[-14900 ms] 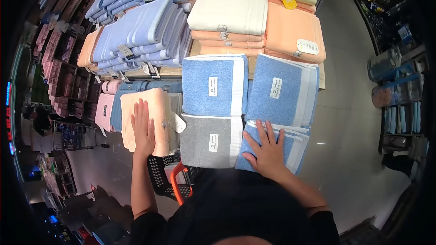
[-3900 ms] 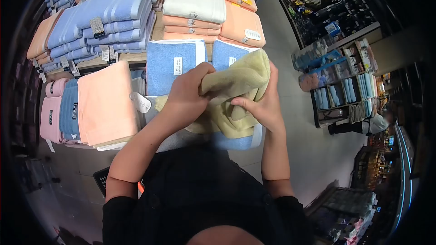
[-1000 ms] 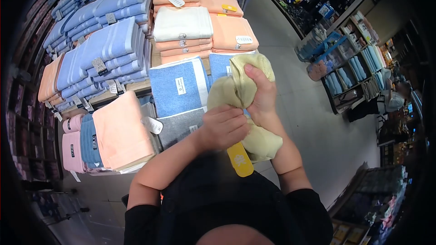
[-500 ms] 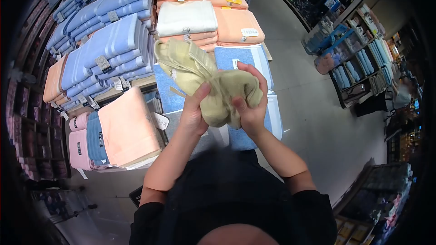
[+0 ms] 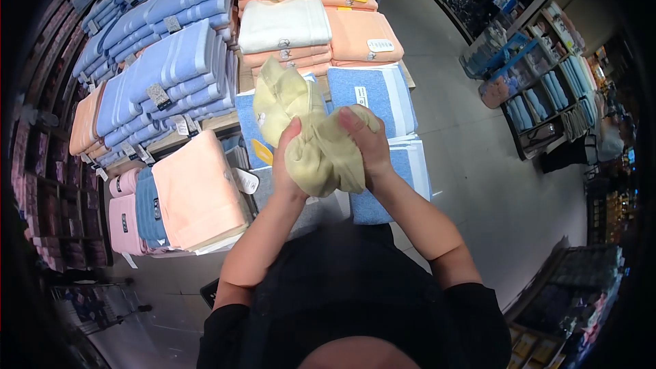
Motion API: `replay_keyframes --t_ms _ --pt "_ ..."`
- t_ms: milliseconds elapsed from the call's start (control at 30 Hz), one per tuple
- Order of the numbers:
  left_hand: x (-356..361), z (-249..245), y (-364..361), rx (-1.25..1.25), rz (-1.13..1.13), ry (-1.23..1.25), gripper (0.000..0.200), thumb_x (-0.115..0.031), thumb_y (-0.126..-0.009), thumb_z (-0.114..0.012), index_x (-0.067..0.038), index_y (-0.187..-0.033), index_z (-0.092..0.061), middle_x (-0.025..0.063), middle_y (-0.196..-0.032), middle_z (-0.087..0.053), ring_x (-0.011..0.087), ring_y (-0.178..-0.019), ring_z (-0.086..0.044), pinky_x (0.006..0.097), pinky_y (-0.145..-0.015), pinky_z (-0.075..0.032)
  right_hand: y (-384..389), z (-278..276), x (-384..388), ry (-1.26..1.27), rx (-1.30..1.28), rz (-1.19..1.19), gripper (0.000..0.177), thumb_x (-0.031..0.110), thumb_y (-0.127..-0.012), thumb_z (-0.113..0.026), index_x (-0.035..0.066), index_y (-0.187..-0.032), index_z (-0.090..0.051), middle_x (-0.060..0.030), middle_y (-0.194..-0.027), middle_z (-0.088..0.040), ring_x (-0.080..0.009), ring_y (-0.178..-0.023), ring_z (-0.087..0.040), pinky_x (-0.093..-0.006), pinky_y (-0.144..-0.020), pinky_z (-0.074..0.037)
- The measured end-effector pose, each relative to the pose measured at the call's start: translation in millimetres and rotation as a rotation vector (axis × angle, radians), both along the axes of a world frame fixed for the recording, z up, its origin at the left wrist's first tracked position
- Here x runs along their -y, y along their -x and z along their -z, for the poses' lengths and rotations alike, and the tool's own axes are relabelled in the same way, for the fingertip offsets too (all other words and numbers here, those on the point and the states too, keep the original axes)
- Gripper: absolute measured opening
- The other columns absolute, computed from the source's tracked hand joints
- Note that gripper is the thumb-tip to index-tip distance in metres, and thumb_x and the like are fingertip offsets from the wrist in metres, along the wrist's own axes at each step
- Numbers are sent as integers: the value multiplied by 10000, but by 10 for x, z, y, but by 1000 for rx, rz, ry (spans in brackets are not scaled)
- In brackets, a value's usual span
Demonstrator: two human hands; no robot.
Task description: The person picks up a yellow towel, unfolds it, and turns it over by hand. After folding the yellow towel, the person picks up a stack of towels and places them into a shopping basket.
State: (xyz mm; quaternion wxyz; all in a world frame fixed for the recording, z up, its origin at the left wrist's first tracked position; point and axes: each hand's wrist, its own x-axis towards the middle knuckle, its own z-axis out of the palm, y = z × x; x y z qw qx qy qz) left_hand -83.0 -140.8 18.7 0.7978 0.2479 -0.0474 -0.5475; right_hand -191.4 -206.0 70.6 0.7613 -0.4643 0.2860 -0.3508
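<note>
A pale yellow-green towel [image 5: 321, 160] is bunched up between my two hands, above the stacked towels. My left hand [image 5: 290, 164] grips its left side, thumb on top. On the right side my right hand [image 5: 372, 147] clasps it, thumb pressed into the cloth. The upper part of the towel flares out to the upper left, and a yellow tag [image 5: 262, 152] shows beside my left hand. Under and behind it lie folded blue towels [image 5: 372, 99] with white borders and a grey towel [image 5: 318, 215].
Stacks of light blue towels [image 5: 171, 61] stand at the left, with peach towels [image 5: 365, 31] and a white towel [image 5: 285, 24] at the back. A large peach towel [image 5: 198, 191] sits at the front left. Shelves [image 5: 547, 96] line the right beyond the tiled floor [image 5: 471, 164].
The towel has been bunched more tightly, its right end folded inward. My right hand has moved slightly down and left, its thumb now on top of the cloth.
</note>
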Motion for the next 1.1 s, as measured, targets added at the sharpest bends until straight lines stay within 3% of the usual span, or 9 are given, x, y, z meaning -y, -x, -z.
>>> replay_keyframes --t_ms 33,200,233,367,500,667,867,967,1100 --pt "-39 -37 -12 -85 35 11 471 -390 -932 -451 -46 -1253 -431 114 -1122 -568 236 -1004 -581 355 -848 -486 50 76 122 -282 120 -73 456 430 -854 -603 -1 -994 -560 -80 -950 -598 -170 -849 -597 -289 -737 -496" --pt "-321 81 -231 -184 114 79 650 -526 -922 -367 -65 -1373 -281 128 -1396 -360 283 -1311 -310 540 -1064 -189 352 72 521 -373 414 -98 419 283 -916 -532 54 -1249 -425 -165 -1181 -523 -262 -1079 -550 -431 -907 -470" --pt "-333 72 -221 -79 55 -197 681 -526 -913 -394 -73 -1397 -237 122 -1456 -251 278 -1353 -209 566 -1067 -77 393 78 539 -343 434 -69 425 236 -919 -534 65 -1284 -397 -169 -1225 -499 -268 -1111 -532 -442 -921 -459" --pt "-341 -72 28 713 -33 -98 816 -310 -792 -684 -122 -1429 -210 157 -1407 -278 266 -1325 -242 475 -1048 -218 384 239 420 -116 80 -161 594 43 -842 -608 92 -1363 -326 -98 -1214 -511 -208 -1065 -547 -365 -873 -479" --pt "-290 -324 98 1876 -440 -510 783 -132 -699 -767 -26 -1345 -337 155 -1304 -394 210 -1229 -371 372 -1012 -315 275 199 317 66 -175 -164 367 -20 -811 -592 46 -1171 -579 -41 -1003 -615 -130 -857 -579 -248 -753 -478" --pt "-28 -709 -291 797 58 -61 388 -70 -810 -677 28 -1154 -527 76 -993 -632 128 -887 -596 260 -825 -463 296 -253 372 659 -105 -296 382 -85 -759 -577 25 -1123 -611 -53 -1036 -635 -107 -950 -580 -239 -819 -468" --pt "-171 -1394 -860 1040 -223 -17 304 -136 -850 -643 26 -1098 -573 95 -1021 -634 134 -918 -596 266 -826 -469 549 -1197 705 726 -17 -32 255 5 -801 -641 -11 -1055 -625 -56 -903 -666 -75 -814 -607 -208 -717 -492" --pt "-240 -1769 -884 956 -145 80 388 -239 -856 -646 41 -1107 -550 116 -1010 -633 163 -867 -626 277 -765 -511 654 -1526 908 936 -119 97 166 129 -860 -623 -18 -927 -659 -24 -780 -656 -43 -683 -575 -172 -607 -458" --pt "-393 -1909 -904 694 -29 235 386 -207 -859 -629 48 -1132 -528 152 -1034 -627 212 -882 -645 327 -777 -539 802 -1788 903 711 73 97 259 225 -881 -612 -6 -999 -618 -2 -804 -645 -28 -633 -563 -152 -509 -413"
